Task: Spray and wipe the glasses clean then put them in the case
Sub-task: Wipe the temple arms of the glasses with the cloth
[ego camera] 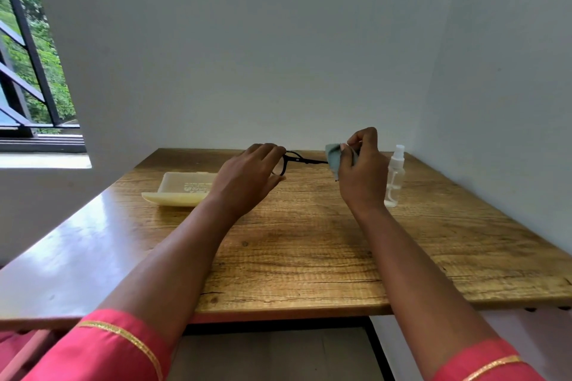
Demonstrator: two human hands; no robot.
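Fingers (272,150) of the left hand (247,176) were curled around the front of the black glasses (292,159), closed on the frame at one lens, with the thumb underneath near the counter (309,257). One temple arm of the glasses ran out to the right, level and raised a little above the wood, and its far end went into a grey-green cloth (334,156). That cloth was pinched in the right hand (363,173), whose fingers were closed on it and folded it over the tip of the temple arm; whether the cloth fully wrapped the arm could not be told, since the hand hid the far side. Both hands were held up near the back of the counter, close to the pale wall (278,56).

A cream case (182,190) lay open on the counter to the left of the left hand, partly hidden behind the wrist, with faint print inside its lid. A clear spray bottle (395,173) with a white nozzle stood upright just beside the right hand, on its right, near the corner of the wall. Pink sleeves (108,349) with a gold band showed at the bottom edge. A window (28,56) with dark bars and green leaves beyond it stood at the far left.
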